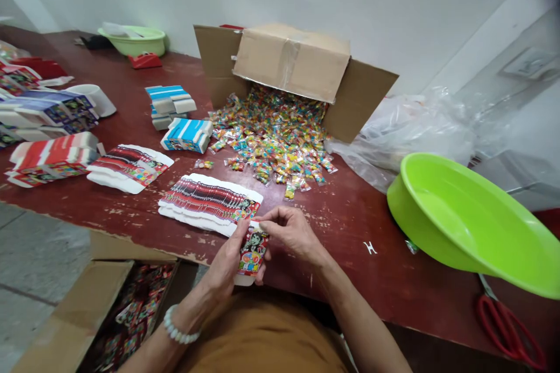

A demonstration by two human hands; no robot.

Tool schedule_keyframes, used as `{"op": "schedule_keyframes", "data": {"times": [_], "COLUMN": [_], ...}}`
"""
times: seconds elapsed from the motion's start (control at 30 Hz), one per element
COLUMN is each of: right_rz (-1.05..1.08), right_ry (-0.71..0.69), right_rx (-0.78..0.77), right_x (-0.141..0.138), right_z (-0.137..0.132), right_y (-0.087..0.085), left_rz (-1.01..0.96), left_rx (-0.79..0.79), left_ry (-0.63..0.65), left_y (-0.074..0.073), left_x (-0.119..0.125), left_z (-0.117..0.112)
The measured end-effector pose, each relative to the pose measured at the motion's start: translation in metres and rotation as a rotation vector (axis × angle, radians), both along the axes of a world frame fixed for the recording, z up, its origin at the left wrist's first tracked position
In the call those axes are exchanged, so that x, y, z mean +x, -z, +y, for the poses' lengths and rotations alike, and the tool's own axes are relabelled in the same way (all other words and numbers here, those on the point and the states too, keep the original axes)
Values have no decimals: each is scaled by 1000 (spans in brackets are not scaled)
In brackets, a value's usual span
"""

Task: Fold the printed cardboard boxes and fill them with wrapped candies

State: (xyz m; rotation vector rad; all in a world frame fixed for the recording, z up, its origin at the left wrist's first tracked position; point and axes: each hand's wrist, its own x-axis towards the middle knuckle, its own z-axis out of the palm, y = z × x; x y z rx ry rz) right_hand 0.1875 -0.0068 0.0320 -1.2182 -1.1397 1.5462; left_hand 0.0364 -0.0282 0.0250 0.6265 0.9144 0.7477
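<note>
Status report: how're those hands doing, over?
Left hand holds printed carton. Right hand at its top end. Fanned cartons just beyond, not blocking.

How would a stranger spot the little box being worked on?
Go to the near edge of the dark red table. There the left hand holds a small printed box, with the right hand at its far end. Unlike the overlapping cartons lying just beyond, it alone is in hand.

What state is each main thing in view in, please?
Small carton: in left hand, top pinched by right hand
Printed cartons: two overlapping rows
Large cardboard box: open, flaps spread
Candy packets: spread in a loose heap
Lower box: open, contents showing
Green basin: mouth up
Scissors: blades partly hidden, opening unclear
</note>
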Motion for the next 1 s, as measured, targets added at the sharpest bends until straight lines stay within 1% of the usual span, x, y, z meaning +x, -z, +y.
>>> {"op": "schedule_keyframes", "data": {"times": [0.07,0.13,0.2,0.27,0.33,0.43,0.5,0.57,0.6,0.63,0.67,0.73,0.8,0.83,0.9,0.97,1.0], "right_rz": [15,23,14,-24,-113,-365,-463,-513,-556,-654,-708,-761,-771,-762,-714,-627,-571], "right_ry": [37,29,-34,-130,-227,-291,-334,-285,-207,-12,103,227,280,293,300,286,275], "right_rx": [8,30,96,215,361,566,609,539,476,402,372,325,280,256,213,168,149], "right_x": [0,1,3,7,11,15,18,24,29,34,41,52,61,63,66,65,63], "right_z": [2,2,0,-4,-7,-8,0,17,28,40,52,71,83,86,88,87,84], "right_y": [-1,0,0,-2,-6,-9,-6,2,7,12,18,29,39,43,50,52,51], "left_rz": [9,5,1,-1,2,27,34,-16,-62,-108,-141,-152,-95,-37,122,303,376], "left_rx": [32,59,58,27,0,8,8,-8,-24,-45,-73,-133,-133,-94,39,151,169], "left_ry": [13,8,12,28,23,6,6,-22,-43,-52,-39,34,95,117,185,352,452], "left_y": [1,2,2,1,-1,0,3,8,10,11,13,16,18,19,22,24,24], "left_x": [-1,-2,-3,-3,-2,-1,-1,-4,-7,-10,-14,-25,-42,-52,-76,-99,-108], "left_z": [1,0,-1,-3,-4,-3,-3,-5,-8,-11,-16,-23,-27,-27,-22,-16,-13]}}
